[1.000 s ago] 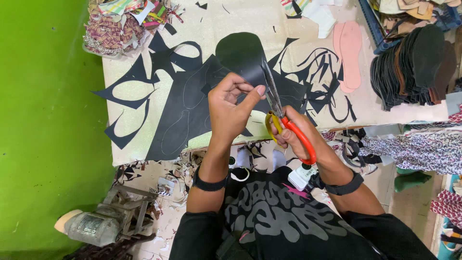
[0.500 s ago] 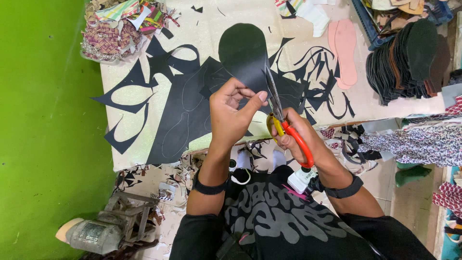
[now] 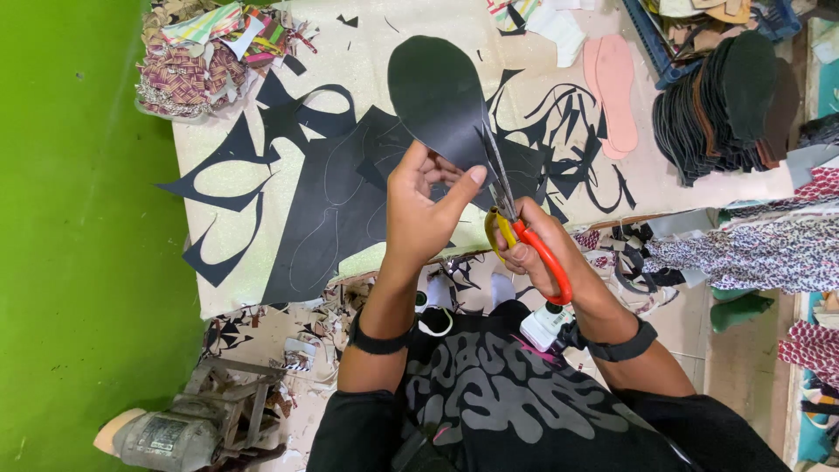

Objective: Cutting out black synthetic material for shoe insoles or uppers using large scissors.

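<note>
Seen from above, a person's left hand (image 3: 419, 210) pinches the near end of a black sole-shaped cutout (image 3: 437, 100), thumb and fingers closed on it; the cutout's long axis runs straight away from the hands, its rounded end farthest off above a cream worktable (image 3: 262, 253). The right hand (image 3: 533, 245), just beside the left and slightly nearer the body, is closed through the handles of orange-handled scissors (image 3: 516, 214), whose blades point away along the cutout's right edge and touch it. Both forearms rise from the body, wrists close together.
</note>
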